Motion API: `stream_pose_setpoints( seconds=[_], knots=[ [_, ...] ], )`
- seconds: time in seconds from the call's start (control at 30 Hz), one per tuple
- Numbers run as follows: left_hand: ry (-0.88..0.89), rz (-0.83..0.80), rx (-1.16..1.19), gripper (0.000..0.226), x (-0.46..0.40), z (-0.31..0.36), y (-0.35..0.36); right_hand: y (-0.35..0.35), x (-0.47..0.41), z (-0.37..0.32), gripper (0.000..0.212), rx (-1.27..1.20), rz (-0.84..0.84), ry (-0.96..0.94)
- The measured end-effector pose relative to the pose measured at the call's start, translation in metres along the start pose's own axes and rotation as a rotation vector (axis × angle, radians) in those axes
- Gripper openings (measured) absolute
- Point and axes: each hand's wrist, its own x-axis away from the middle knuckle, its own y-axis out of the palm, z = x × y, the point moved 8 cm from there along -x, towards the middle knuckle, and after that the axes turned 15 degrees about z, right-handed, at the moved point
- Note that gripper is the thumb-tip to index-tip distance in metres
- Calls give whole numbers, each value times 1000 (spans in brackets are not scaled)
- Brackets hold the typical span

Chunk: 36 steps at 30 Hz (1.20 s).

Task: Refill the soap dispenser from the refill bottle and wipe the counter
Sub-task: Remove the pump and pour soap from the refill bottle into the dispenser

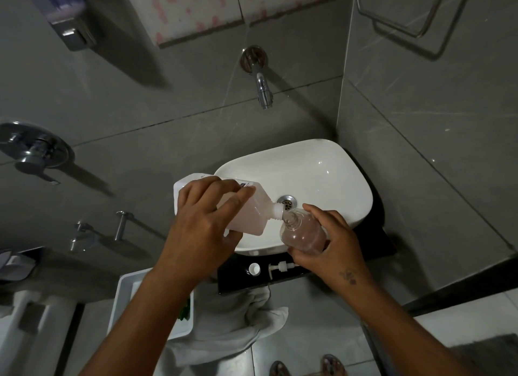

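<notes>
My left hand (206,224) grips a white refill bottle (249,211) of pink soap, tipped on its side with its spout against the mouth of the clear soap dispenser bottle (304,232). My right hand (336,246) holds that dispenser tilted over the white basin (322,173); pink liquid sits in its lower part. On the black counter (322,277) in front of the basin lie the white pump head (281,268) and a small white cap (254,269). A grey cloth (238,319) hangs from the counter's front edge.
A chrome wall tap (262,86) juts out above the basin. A wall-mounted dispenser (67,16) is at top left and a mixer handle (33,151) at left. A white bin (131,300) stands left of the counter. A wire rack (406,19) hangs at top right.
</notes>
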Motion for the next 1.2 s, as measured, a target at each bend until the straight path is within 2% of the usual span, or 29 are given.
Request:
stream_pose_setpoints(
  seconds=[1.2],
  knots=[
    [23,-11,-48,84,5,0,0,-3,4,9,85,29,-17,48]
  ],
)
